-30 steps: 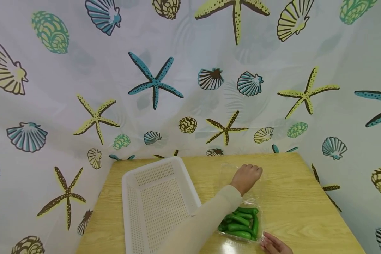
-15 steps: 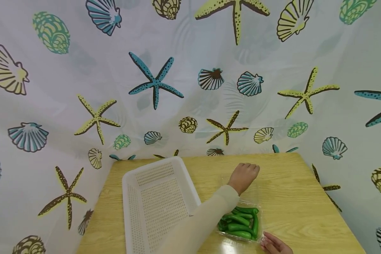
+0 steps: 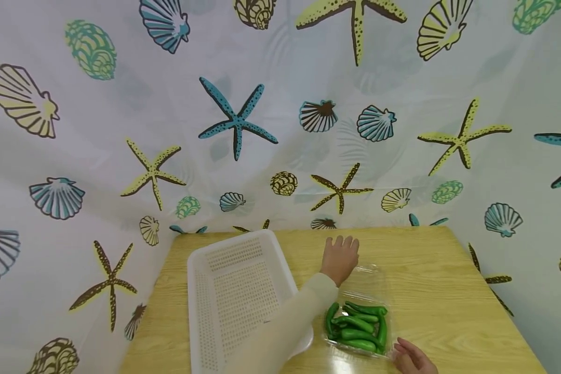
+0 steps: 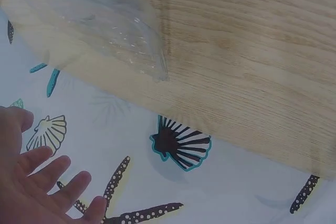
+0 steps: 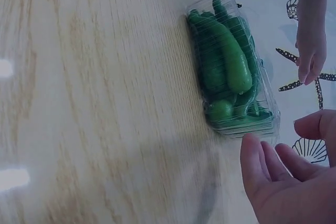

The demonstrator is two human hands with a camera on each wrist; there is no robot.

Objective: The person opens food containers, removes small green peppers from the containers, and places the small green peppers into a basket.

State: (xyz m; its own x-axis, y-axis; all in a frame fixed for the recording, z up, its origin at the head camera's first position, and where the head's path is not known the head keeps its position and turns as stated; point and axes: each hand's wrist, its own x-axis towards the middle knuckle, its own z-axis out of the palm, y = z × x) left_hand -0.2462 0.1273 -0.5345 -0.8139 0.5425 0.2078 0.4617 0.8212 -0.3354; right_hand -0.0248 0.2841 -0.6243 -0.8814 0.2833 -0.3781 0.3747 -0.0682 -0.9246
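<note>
A clear plastic clamshell box (image 3: 390, 332) holds several long green peppers (image 3: 357, 324) and stands on the table with its clear lid (image 3: 369, 284) folded back. My left hand (image 3: 340, 258) hovers by the lid's far left corner, holding nothing. In the left wrist view, the fingers (image 4: 71, 190) of that hand are spread apart, clear of the lid (image 4: 100, 24). My right hand (image 3: 413, 357) is beside the box's near right corner. The right wrist view has its fingers (image 5: 254, 166) loosely bent close to the box's end wall, with nothing held; whether a fingertip touches the wall I cannot tell.
A white perforated plastic basket (image 3: 197, 291) stands to the left of the box, partly covered by my left sleeve (image 3: 280, 327). Beneath everything is a wood-grain table (image 3: 449, 291). A curtain (image 3: 280, 145) printed with shells and starfish surrounds it at the back and sides.
My left hand has moved left off the lid and its fingers have spread. The right hand's fingers have loosened at the box corner. The head view has turned slightly left.
</note>
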